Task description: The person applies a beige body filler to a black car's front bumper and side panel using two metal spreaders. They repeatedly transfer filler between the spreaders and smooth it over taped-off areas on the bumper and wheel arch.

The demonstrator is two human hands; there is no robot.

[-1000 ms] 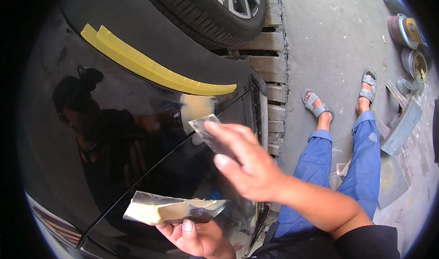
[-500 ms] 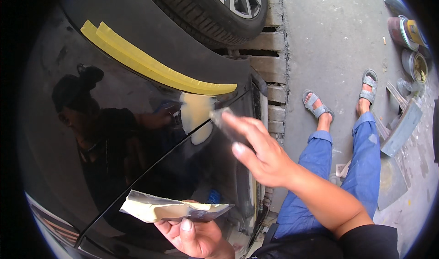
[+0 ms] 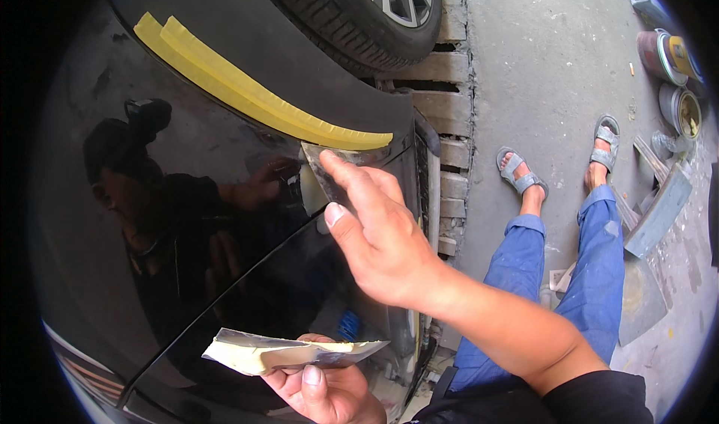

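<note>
My right hand (image 3: 389, 248) grips a thin, flat putty spreader (image 3: 316, 171) and lays it against the glossy black car panel (image 3: 262, 312), just below the yellow masking tape (image 3: 247, 98). The hand and spreader hide most of a cream putty patch (image 3: 309, 192), which sits across the panel seam. Lower down, my left hand (image 3: 326, 395) pinches a thin grey plate (image 3: 348, 355) between thumb and fingers. Cream putty (image 3: 243, 354) is heaped along the plate's left side and upper edge.
A car wheel (image 3: 359, 20) is beyond the taped edge, next to a slatted floor strip (image 3: 438, 68). To the right, open cans (image 3: 680, 110) and a grey angled piece (image 3: 659, 211) lie on the concrete floor (image 3: 547, 65). My sandalled feet (image 3: 520, 171) stand there.
My right hand has moved left and slightly up, bringing the spreader over the putty patch below the tape. The left hand with the plate has shifted slightly right and down.
</note>
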